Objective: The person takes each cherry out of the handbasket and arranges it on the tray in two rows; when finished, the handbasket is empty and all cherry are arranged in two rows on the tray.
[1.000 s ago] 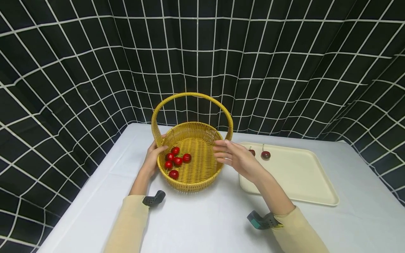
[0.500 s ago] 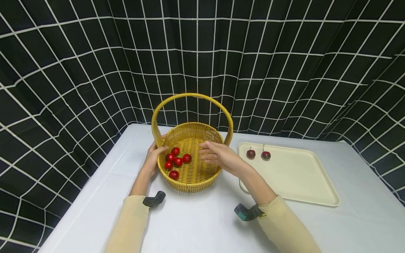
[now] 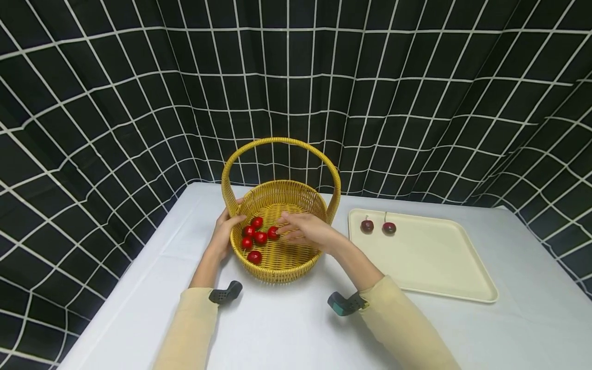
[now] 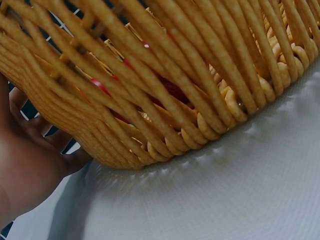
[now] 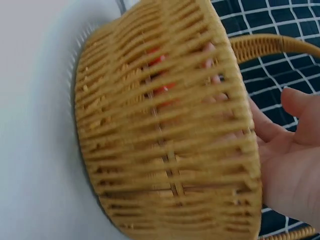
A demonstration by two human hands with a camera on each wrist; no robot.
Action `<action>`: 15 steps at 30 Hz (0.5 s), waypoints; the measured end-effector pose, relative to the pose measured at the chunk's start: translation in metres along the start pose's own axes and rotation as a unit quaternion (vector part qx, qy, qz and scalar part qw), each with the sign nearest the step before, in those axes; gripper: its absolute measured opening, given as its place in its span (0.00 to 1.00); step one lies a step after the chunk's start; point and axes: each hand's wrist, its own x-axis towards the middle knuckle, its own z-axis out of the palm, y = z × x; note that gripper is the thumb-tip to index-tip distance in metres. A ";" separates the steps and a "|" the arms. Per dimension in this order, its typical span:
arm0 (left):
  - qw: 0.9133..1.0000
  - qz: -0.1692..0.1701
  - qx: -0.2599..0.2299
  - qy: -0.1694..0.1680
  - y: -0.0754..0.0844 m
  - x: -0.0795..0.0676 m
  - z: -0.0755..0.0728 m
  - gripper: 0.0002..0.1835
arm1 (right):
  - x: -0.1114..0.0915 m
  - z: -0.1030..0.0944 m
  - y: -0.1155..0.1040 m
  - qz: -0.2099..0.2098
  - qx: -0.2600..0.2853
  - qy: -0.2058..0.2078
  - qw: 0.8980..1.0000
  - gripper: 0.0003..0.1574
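Note:
A yellow woven basket [image 3: 283, 276] with a tall arched handle stands on the white table. Several red cherries [image 3: 260, 238] lie on the left side of its floor. My left hand [image 3: 222, 231] holds the basket's left side, the thumb over the rim by the handle's foot; in the left wrist view that hand [image 4: 35, 160] lies against the woven wall. My right hand [image 3: 310, 229] reaches over the right rim into the basket, its fingertips close to the rightmost cherry [image 3: 273, 233]. Whether they touch it cannot be told. In the right wrist view the wall partly hides this hand [image 5: 292, 155].
To the right lies a cream tray [image 3: 435, 257] with two dark cherries, one [image 3: 367, 226] near its left corner and another [image 3: 389, 228] beside it. A black curtain with a white grid [image 3: 296, 92] hangs behind and around the white-covered table [image 3: 277, 329].
My right hand has moved left and into the basket, from its right rim to the cherries. Both cherries on the tray now show fully. My left hand and the basket have stayed in place.

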 end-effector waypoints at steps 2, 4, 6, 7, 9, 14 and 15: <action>1.000 0.000 -0.003 -0.001 -0.001 0.000 0.000 0.31 | 0.003 0.005 0.000 0.008 -0.007 -0.002 1.000 0.32; 1.000 0.001 -0.007 0.000 -0.001 0.000 -0.001 0.30 | 0.006 0.010 0.001 0.012 -0.022 -0.005 1.000 0.32; 1.000 0.001 -0.011 -0.002 -0.001 0.000 -0.001 0.30 | 0.009 0.014 0.002 0.017 -0.035 -0.007 0.999 0.32; 1.000 0.001 -0.011 -0.002 -0.001 0.000 -0.001 0.30 | 0.010 0.017 0.003 0.020 -0.042 -0.009 0.999 0.32; 1.000 0.000 -0.009 -0.001 -0.001 0.001 0.000 0.30 | 0.013 0.020 0.004 0.023 -0.058 -0.011 0.998 0.31; 1.000 0.004 -0.012 -0.002 -0.002 0.001 0.000 0.30 | 0.017 0.029 0.004 0.029 -0.104 -0.010 0.994 0.32; 1.000 0.004 -0.014 -0.003 -0.002 0.001 0.000 0.30 | 0.018 0.031 0.004 0.031 -0.110 -0.009 0.993 0.31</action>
